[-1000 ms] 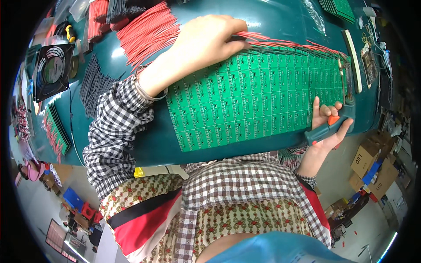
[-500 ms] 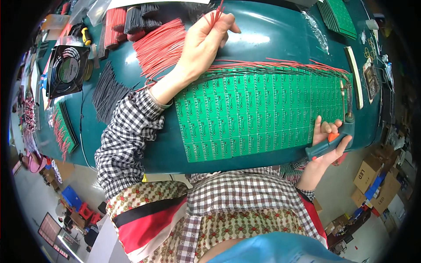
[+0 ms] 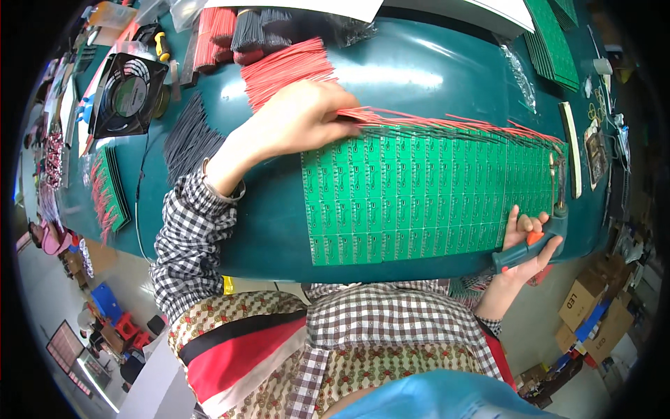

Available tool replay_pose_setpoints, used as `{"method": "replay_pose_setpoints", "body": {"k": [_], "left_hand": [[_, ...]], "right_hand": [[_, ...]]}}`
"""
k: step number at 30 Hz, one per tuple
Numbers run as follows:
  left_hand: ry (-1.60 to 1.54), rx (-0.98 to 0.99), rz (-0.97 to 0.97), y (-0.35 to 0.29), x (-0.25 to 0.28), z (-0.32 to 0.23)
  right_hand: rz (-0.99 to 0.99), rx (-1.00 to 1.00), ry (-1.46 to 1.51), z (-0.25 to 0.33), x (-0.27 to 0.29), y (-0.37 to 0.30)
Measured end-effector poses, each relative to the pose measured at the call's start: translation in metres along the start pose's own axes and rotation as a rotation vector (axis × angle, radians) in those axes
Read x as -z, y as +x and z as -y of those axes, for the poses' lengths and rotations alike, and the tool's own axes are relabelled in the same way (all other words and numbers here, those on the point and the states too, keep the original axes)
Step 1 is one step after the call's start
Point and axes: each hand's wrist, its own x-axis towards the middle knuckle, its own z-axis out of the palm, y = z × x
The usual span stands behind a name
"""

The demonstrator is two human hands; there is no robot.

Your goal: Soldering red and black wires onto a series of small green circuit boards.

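Observation:
My left hand [image 3: 303, 115] is closed at the far left corner of a green circuit board panel [image 3: 419, 202], fingers pinched on red wires [image 3: 356, 114]. More red and black wires lie in a row along the panel's far edge. At the panel's right end my right hand [image 3: 525, 269] grips a dark green soldering gun [image 3: 511, 258] with an orange trigger. Its metal tip points away from me, near the right end of the wire row. Just beyond my left hand lies a loose bundle of red wires [image 3: 286, 70]; a pile of black wires [image 3: 192, 140] is left of my wrist.
A black fan [image 3: 129, 98] stands at the left, near a stack of boards with red wires [image 3: 112, 188]. Tied wire bundles [image 3: 216, 35] lie at the back. Stacked green boards [image 3: 548, 49] and a pale strip [image 3: 571, 150] sit at the right.
My left hand has come down toward me from above the table, bringing the red wires to the panel's far edge. The whole view has shifted slightly. My right hand keeps the soldering gun in place.

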Motion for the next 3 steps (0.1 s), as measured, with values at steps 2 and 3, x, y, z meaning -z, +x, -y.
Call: {"method": "replay_pose_setpoints", "body": {"k": [2,3], "left_hand": [[-0.077,-0.027,-0.02,0.0,-0.005,0.009],[-0.046,-0.004,0.022,0.002,-0.002,0.006]], "right_hand": [[0.007,-0.049,0.014,0.005,0.003,-0.001],[0.012,-0.084,0.026,0.013,0.005,0.0]]}}
